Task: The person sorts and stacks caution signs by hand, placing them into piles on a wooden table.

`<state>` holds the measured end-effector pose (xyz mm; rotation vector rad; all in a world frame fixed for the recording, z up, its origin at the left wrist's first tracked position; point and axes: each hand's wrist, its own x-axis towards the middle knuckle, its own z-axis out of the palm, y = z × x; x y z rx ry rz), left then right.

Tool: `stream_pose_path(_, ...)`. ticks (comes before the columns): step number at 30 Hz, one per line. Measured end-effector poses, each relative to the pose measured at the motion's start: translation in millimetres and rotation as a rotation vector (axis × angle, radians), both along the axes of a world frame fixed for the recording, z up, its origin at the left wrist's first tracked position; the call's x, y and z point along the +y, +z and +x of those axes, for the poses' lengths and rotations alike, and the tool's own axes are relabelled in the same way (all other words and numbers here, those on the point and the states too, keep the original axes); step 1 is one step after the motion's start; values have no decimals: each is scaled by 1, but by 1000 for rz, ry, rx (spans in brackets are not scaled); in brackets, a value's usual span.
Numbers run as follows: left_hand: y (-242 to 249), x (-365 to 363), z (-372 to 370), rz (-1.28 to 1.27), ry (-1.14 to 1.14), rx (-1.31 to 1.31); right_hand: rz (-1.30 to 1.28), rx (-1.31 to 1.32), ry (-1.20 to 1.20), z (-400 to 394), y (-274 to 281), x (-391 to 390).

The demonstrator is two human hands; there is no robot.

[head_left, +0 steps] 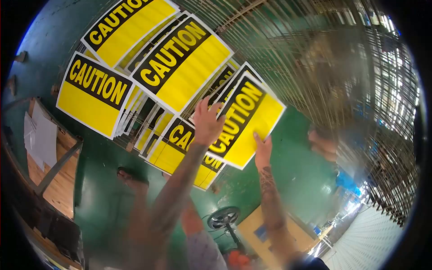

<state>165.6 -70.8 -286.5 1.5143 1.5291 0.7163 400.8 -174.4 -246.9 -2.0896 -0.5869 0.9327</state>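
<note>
A yellow and black CAUTION sign (247, 128) is tilted in front of the wire drying rack. My right hand (263, 148) grips it at the lower right edge, thumb on the printed face and fingers hidden behind. At the sign's left edge is my left hand (208, 122), raised with its fingers spread and curved. Behind both hands, more CAUTION signs lie in layers on the rack: a large one (182, 63) at the centre, another (93, 93) at the left, and one (130, 29) at the top. A lower sign (166, 157) is partly covered by my left forearm.
Raised wire shelves (288, 49) fill the upper right. A blurred hand of another person (323, 145) shows at the right. On the green floor (101, 180) are a sandalled foot (130, 175) and a dark round wheel-like base (223, 217). White papers (42, 135) lie on a wooden surface at left.
</note>
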Motion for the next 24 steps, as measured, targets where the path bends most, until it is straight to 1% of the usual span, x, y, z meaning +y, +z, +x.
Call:
stream_pose_path(2,-14,12,31,-71,57,100,-148,-291,17,20,-43,7)
stream_pose_path(3,-22,13,40,-113,76,164,-217,-432,29,19,-55,14)
stream_pose_path(4,-27,12,47,-155,87,114,-259,-417,50,18,-61,18)
stream_pose_path(5,-23,11,53,-130,115,165,-299,-399,70,9,-61,25)
stream_pose_path(6,-19,10,53,-109,114,140,-337,-384,86,4,-64,29)
stream_pose_path(7,-13,7,50,-86,109,111,-263,-331,11,-2,-64,31)
stream_pose_path(9,15,7,35,-42,82,-44,-122,-230,-143,-6,-64,25)
stream_pose_path(10,36,7,26,-68,102,-86,-142,-347,-142,-19,-44,30)
stream_pose_path(11,41,6,14,-106,103,-193,-69,-264,-154,-28,-28,33)
stream_pose_path(13,35,8,-12,32,185,-77,65,-91,-170,-48,-2,42)
stream_pose_path(14,21,19,-35,107,188,14,106,7,-140,-73,10,53)
stream_pose_path(16,24,62,-88,112,221,60,-24,-36,-25,-99,-15,74)
stream_pose_path(17,18,88,-113,206,257,118,-82,-56,36,-113,-28,91)
stream_pose_path(19,-2,135,-147,282,287,253,-95,-20,44,-161,-45,136)
stream_pose_path(20,-16,155,-157,310,301,370,-42,-2,47,-174,-65,152)
stream_pose_path(21,-22,169,-164,333,313,485,-73,-66,20,-186,-73,167)
stream_pose_path(23,-25,184,-171,140,246,454,-138,-205,-39,-205,-82,188)
stream_pose_path(24,-17,190,-173,7,170,455,-147,-192,-61,-209,-79,193)
